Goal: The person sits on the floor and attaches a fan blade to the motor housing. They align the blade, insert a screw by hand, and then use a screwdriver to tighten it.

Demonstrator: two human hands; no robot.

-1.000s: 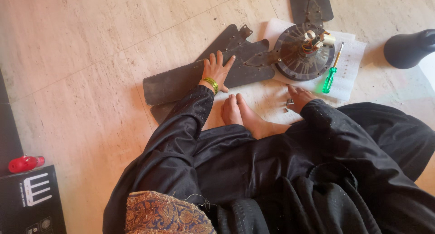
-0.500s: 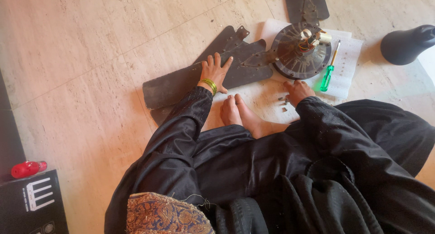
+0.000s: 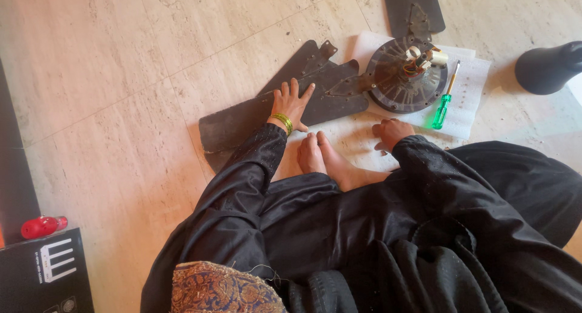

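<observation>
The person sits on the floor (image 3: 109, 76) with bare feet out in front. The left hand (image 3: 290, 104) lies flat with its fingers spread wide, pressing down on a dark fan blade (image 3: 242, 116). That blade lies on the tiles just left of the round fan motor (image 3: 405, 76), and its metal arm reaches the motor. The right hand (image 3: 391, 133) is curled up on the white paper (image 3: 470, 86) just below the motor. I cannot tell if it pinches anything.

The curled hand hides the spot under it, so any small part there could roll off the paper and get lost on the pale floor. The blade could slide if the flat hand lifts. The green screwdriver (image 3: 444, 108) lies beside the motor and could get knocked by a sleeve. The bare toes are close to the blade's edge and could get scraped.

A black box (image 3: 45, 276) with white shapes on it sits at the bottom left corner. A small red bottle (image 3: 41, 226) lies just above it. A black dome cover (image 3: 545, 67) rests at the far right
</observation>
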